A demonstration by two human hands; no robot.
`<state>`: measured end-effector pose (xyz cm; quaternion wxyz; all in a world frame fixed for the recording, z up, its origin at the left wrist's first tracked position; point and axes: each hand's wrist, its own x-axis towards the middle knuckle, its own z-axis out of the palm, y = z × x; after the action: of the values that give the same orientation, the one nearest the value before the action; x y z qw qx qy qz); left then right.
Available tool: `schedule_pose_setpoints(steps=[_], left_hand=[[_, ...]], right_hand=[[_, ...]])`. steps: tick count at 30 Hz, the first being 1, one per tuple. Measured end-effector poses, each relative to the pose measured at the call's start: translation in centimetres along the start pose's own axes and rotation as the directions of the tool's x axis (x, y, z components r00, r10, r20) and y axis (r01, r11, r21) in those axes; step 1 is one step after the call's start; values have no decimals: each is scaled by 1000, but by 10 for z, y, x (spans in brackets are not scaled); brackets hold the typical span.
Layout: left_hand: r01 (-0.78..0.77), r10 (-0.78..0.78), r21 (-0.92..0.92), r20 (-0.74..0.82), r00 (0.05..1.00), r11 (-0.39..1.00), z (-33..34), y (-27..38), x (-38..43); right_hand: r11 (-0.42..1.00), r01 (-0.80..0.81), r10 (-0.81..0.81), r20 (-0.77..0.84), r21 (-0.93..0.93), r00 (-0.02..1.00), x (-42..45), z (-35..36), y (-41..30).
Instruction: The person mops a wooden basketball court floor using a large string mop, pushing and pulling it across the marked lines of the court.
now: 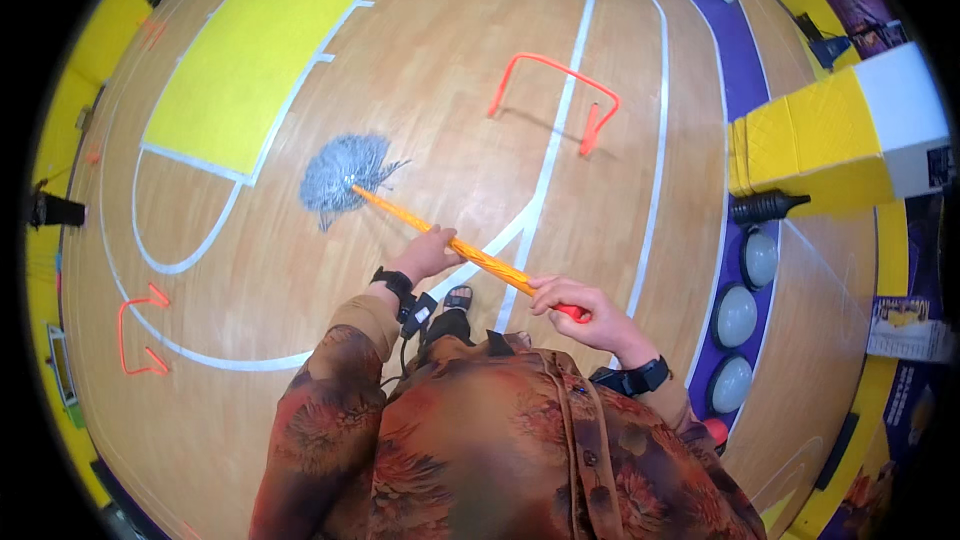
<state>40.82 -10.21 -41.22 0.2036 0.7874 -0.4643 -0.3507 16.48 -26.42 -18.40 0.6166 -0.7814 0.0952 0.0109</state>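
A mop with a grey strand head point(341, 171) and an orange handle point(487, 262) reaches away from me to the front left. Its strands lie spread on the wood-patterned court floor point(442, 142), beside the corner of a yellow painted area point(270, 60). My left hand point(429, 253) grips the handle partway along. Near the handle's red end point(574, 312), my right hand point(574, 307) is wrapped around it. Both wrists wear dark straps. A foot in a dark sandal point(458, 298) shows just below the handle.
An orange hurdle point(559, 64) stands ahead to the right, and another orange hurdle point(124, 334) is at the left. Several grey balance domes point(735, 319) line a purple strip at the right. Beyond them are a black ribbed object point(769, 205) and a yellow padded pillar point(810, 135).
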Motion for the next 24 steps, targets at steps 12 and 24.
schedule_pose_setpoints(steps=[12,24], left_hand=[[-367,370,-50,174,913,929,23,144,33],[-545,527,-39,319,788,838,36,254,23]], right_hand=[[970,-177,120,-301,-169,946,-97,-37,-88],[861,-133,-34,-316,-492,948,-124,-21,-153]])
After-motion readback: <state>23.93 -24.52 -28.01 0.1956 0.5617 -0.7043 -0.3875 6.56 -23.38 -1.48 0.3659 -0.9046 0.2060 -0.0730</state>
